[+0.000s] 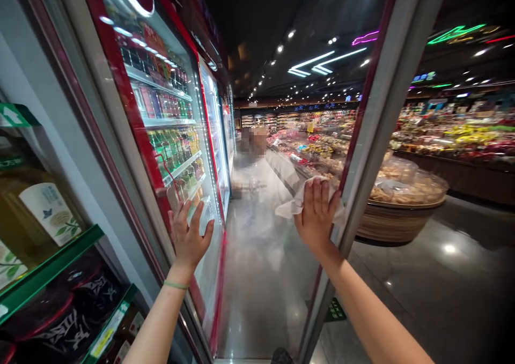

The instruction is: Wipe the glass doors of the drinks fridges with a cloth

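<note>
A tall glass door [265, 262] with a metal and red frame [364, 123] stands in front of me. My right hand [317, 211] lies flat on a crumpled white cloth [286, 207], pressing it against the glass beside the right frame. Parts of the cloth stick out around the fingers, and the rest is hidden under the palm. On the left side of the pane, my left hand [190, 235] is open with its fingers spread and nothing in it. It is at the glass; whether all the fingertips touch cannot be seen.
Close on the left, a shelf with a green edge strip [60, 265] holds bottles [48, 208] and dark packs [72, 299]. Lit drink coolers [173, 112] and a blurred person-like shape [257, 165] appear in the glass. Right of the door stands a round display [402, 208] of packed food.
</note>
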`<action>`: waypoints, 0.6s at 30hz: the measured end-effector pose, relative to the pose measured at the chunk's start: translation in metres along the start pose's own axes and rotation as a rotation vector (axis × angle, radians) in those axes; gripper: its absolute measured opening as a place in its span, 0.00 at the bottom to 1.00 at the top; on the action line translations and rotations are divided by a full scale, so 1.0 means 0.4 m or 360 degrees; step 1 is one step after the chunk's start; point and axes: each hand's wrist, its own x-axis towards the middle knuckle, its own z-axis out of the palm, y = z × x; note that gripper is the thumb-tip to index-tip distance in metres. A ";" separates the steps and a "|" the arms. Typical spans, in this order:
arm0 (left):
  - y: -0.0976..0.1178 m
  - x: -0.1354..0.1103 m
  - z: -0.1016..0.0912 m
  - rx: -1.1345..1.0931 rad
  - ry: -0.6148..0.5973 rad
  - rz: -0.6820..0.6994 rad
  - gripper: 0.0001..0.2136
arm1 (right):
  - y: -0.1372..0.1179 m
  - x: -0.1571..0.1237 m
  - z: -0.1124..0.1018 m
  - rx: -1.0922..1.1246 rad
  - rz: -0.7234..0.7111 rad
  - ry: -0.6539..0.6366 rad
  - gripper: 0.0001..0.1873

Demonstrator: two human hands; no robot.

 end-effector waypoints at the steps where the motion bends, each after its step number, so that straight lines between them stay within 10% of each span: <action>1: 0.016 0.003 0.005 -0.0015 -0.0009 -0.0018 0.35 | 0.006 -0.010 0.000 -0.0001 -0.0073 -0.0022 0.43; 9: 0.070 -0.032 0.034 -0.0065 -0.0213 -0.0275 0.42 | -0.029 -0.094 0.021 -0.0067 0.0358 0.0064 0.44; 14: 0.055 -0.091 0.050 -0.0040 -0.0262 -0.0226 0.43 | -0.066 -0.146 0.041 0.0022 -0.0097 -0.0089 0.44; 18: 0.057 -0.138 0.049 -0.0044 -0.0289 -0.0261 0.41 | -0.142 -0.140 0.078 0.0076 0.0442 0.0148 0.45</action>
